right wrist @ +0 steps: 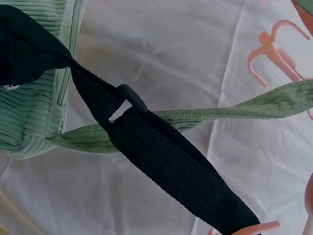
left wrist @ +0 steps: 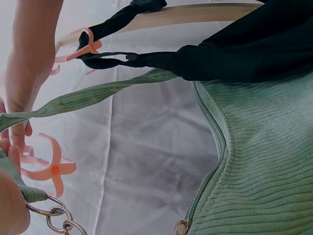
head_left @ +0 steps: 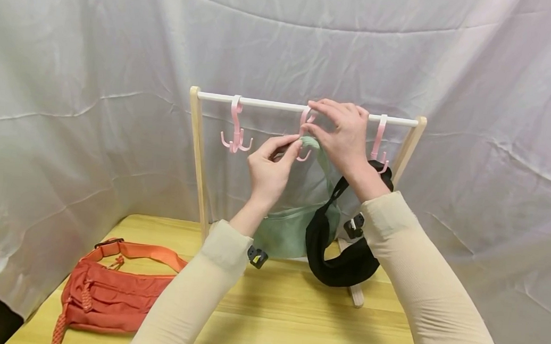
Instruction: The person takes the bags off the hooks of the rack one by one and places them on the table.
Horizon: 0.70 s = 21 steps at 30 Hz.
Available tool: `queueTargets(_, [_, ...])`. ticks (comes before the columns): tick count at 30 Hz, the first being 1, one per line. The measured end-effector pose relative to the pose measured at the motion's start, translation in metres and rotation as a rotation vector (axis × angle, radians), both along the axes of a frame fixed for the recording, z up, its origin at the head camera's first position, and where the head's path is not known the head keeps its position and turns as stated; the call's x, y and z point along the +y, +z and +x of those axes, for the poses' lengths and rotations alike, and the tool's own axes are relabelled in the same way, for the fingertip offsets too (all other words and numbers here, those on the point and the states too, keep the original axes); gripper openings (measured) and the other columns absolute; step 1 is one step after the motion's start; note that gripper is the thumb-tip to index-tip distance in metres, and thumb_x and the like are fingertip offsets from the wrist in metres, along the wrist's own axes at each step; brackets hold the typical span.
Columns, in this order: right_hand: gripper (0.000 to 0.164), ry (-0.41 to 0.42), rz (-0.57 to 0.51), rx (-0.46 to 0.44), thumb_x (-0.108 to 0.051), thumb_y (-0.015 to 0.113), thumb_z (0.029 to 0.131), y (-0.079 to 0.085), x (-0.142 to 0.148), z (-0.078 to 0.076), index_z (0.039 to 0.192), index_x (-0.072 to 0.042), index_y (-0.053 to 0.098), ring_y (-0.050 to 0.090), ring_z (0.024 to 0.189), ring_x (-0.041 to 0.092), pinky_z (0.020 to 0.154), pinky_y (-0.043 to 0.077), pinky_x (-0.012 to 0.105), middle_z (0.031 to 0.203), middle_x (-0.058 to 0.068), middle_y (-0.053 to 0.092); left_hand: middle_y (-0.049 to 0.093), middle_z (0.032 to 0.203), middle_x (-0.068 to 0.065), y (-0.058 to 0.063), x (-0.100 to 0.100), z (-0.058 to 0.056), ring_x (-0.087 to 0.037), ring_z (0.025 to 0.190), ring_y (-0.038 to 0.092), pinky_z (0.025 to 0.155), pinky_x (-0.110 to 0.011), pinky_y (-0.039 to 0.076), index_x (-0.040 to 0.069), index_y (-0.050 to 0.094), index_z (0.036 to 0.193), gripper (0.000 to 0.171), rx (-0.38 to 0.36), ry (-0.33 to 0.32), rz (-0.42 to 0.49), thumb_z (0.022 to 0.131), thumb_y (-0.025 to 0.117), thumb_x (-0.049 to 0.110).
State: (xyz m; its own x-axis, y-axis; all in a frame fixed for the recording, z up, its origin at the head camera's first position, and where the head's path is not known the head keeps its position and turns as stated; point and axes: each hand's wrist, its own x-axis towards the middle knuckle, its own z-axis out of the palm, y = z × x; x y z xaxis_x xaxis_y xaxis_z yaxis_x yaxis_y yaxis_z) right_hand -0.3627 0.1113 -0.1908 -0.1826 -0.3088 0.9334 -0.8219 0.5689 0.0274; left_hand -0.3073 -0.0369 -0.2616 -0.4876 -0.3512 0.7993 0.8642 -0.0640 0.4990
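Observation:
A light green corduroy bag (head_left: 283,234) hangs below the middle of a rack. My left hand (head_left: 270,166) pinches its green strap (left wrist: 93,95) between thumb and fingertips, just beside the middle pink hook (left wrist: 55,170). Near the pinched end, metal rings and a chain (left wrist: 59,218) show in the left wrist view. Up at the rail, my right hand (head_left: 343,131) holds the same hook's upper part between thumb and index finger. A black bag (head_left: 345,273) hangs from the right pink hook (head_left: 380,139), overlapping the green bag's right side.
The rack's white rail (head_left: 270,105) runs between two wooden posts (head_left: 197,156). A left pink hook (head_left: 236,126) carries nothing. On the yellow wood-grain table (head_left: 284,316) lies an orange-red bag (head_left: 115,296), partly behind my left forearm. A grey-white curtain (head_left: 284,44) hangs behind the rack.

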Motion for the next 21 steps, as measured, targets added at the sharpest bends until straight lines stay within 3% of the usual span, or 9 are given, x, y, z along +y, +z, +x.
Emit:
queueTargets(8, [0.046, 0.005, 0.023, 0.01, -0.03, 0.088, 0.083, 0.0, 0.002, -0.001, 0.124, -0.01, 0.077, 0.065, 0.102, 0.031, 0.099, 0.034, 0.054, 0.122, 0.009, 0.076, 0.075, 0.1, -0.024, -0.007, -0.004, 0.007, -0.018, 0.085, 0.076, 0.078, -0.032, 0.063, -0.012, 0.076, 0.106, 0.017, 0.031, -0.015, -0.004, 0.091, 0.077, -0.005])
queueTargets(21, [0.041, -0.001, 0.049, 0.023, -0.023, 0.083, 0.089, 0.0, 0.003, -0.002, 0.127, -0.009, 0.075, 0.064, 0.101, 0.033, 0.099, 0.034, 0.056, 0.125, 0.009, 0.075, 0.074, 0.098, -0.027, -0.012, -0.019, 0.021, -0.007, 0.085, 0.074, 0.075, -0.026, 0.063, -0.014, 0.075, 0.103, 0.015, 0.066, 0.012, -0.031, 0.089, 0.077, -0.008])
